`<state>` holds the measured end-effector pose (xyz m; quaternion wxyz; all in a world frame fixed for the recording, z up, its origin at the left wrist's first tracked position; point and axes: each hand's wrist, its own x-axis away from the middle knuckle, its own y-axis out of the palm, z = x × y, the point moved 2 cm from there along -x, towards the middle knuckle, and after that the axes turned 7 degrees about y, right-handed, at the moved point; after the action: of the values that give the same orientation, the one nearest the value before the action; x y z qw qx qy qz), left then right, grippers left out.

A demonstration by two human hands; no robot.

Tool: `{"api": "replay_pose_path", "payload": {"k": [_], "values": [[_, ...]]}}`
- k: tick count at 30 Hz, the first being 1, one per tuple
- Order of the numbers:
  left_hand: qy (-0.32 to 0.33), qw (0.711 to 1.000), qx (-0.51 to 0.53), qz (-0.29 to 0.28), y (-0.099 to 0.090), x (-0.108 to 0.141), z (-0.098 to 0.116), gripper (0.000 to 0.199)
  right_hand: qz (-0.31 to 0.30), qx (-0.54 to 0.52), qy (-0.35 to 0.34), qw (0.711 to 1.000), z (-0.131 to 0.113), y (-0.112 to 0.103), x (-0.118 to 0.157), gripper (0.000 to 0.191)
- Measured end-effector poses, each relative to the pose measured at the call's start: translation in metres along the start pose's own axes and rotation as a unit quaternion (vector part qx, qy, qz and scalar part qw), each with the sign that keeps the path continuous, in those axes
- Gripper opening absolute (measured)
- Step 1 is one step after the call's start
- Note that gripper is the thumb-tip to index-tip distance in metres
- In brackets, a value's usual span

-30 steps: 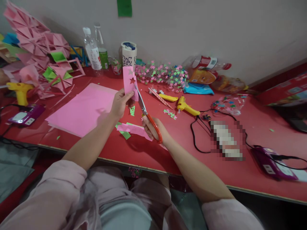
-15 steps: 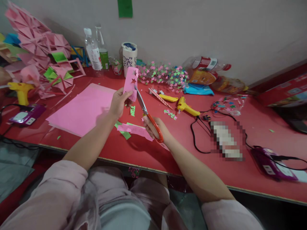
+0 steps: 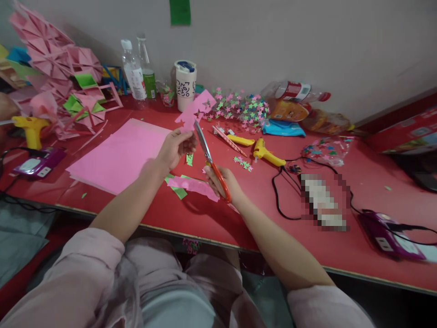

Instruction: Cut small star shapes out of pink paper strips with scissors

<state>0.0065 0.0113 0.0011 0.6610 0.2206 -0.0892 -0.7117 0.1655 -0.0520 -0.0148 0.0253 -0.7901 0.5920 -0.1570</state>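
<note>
My left hand (image 3: 176,146) pinches the lower end of a pink paper strip (image 3: 196,108) with star-shaped holes. In my right hand (image 3: 221,183) are scissors (image 3: 205,145) with orange handles, their blades pointing up beside the strip and looking closed. Below the hands, a torn pink strip (image 3: 193,186) lies over green paper (image 3: 178,191). A small green scrap (image 3: 190,159) sits close under my left hand. Pink sheets (image 3: 116,155) are stacked to the left.
Behind stand bottles (image 3: 135,82) and a white cup (image 3: 186,86). Star cutouts (image 3: 239,107), a yellow cutter (image 3: 241,140) and a yellow glue gun (image 3: 268,155) with black cable lie right. Folded pink paper (image 3: 51,59) is at left, near another person's hand (image 3: 7,107).
The pink strip has turned from nearly upright to slanting up and right. My left hand's fingers have shifted along with it. The scissors have moved slightly and stay in my right hand.
</note>
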Motion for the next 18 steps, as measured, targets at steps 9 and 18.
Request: {"api": "replay_pose_path", "payload": {"k": [9,18], "values": [[0.1,0.989,-0.08,0.078,-0.0066,-0.0065,0.0057,0.018,0.006,0.034,0.013,0.999,0.0024,-0.0011,-0.0019,0.047],[0.119,0.985,-0.085,0.088,-0.0088,-0.0055,0.0095,0.013,-0.037,0.049,0.018,0.998,-0.0053,-0.0012,0.0043,0.046]]}}
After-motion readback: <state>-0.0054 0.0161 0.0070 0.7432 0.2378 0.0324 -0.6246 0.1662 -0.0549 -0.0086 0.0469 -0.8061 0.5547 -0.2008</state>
